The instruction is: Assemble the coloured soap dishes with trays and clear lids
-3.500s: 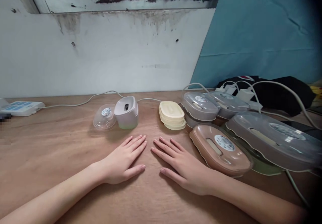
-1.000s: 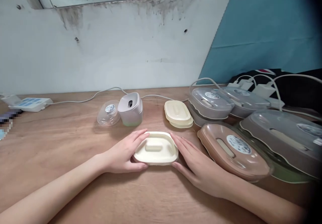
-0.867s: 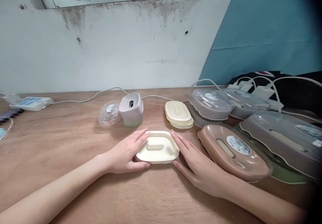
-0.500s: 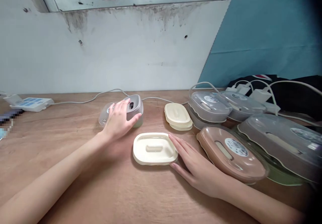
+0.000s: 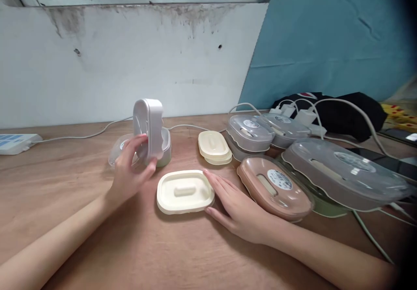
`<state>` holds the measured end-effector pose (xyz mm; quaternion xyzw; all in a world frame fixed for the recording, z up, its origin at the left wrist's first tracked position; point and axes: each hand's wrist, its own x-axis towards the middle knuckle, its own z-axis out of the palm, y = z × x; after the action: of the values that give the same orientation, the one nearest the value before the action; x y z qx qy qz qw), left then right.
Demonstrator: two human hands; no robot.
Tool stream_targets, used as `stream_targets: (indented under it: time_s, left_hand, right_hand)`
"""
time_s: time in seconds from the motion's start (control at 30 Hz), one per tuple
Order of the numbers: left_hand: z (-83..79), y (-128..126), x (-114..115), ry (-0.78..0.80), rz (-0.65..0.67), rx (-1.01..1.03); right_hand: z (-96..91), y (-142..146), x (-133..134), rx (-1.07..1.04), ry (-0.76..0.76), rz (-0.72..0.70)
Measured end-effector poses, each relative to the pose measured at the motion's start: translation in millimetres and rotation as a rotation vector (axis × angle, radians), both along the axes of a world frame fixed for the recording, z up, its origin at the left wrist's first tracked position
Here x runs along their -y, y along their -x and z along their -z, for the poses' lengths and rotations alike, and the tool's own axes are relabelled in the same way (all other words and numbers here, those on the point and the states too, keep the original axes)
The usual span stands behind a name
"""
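Soft light casts faint shadows on the tabletop (image 5: 107,259). Glare flecks the large clear lid (image 5: 345,166) at right; right corners blacken.

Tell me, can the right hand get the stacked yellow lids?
Probably yes: the right hand touches the front lid, and nothing stands between it and the stacked yellow lids.

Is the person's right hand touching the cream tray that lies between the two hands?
Touching. The head view shows the right hand meeting the right end of the cream tray, with no gap.
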<state>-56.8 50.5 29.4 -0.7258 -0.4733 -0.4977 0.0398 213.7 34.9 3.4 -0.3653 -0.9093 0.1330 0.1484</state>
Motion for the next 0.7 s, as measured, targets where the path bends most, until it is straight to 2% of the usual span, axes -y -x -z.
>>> stream_targets:
  time_s: [0.13,0.2,0.37,0.5,0.63,0.7]
  left_hand:
    - [16.2,8,31,0.086,0.353,-0.137]
    - [19.7,11,37,0.133,0.443,-0.171]
    - [18.1,11,33,0.135,0.467,-0.155]
    - [16.6,10,31,0.174,0.525,-0.184]
    - [13.4,6,33,0.34,0.665,-0.403]
    - [11.9,3,33,0.402,0.687,-0.512]
  right_hand:
    - [-1.4,-1,1,0.012,0.014,0.008]
    - [-1.6,0,1,0.034,0.02,0.016]
    - [-0.1,0,0,0.048,0.028,0.032]
    - [1.1,1,0,-0.017,0.064,0.041]
    - [5.0,1,-2,-0.157,0.146,0.074]
    - [6.8,2,-3,-0.204,0.157,0.091]
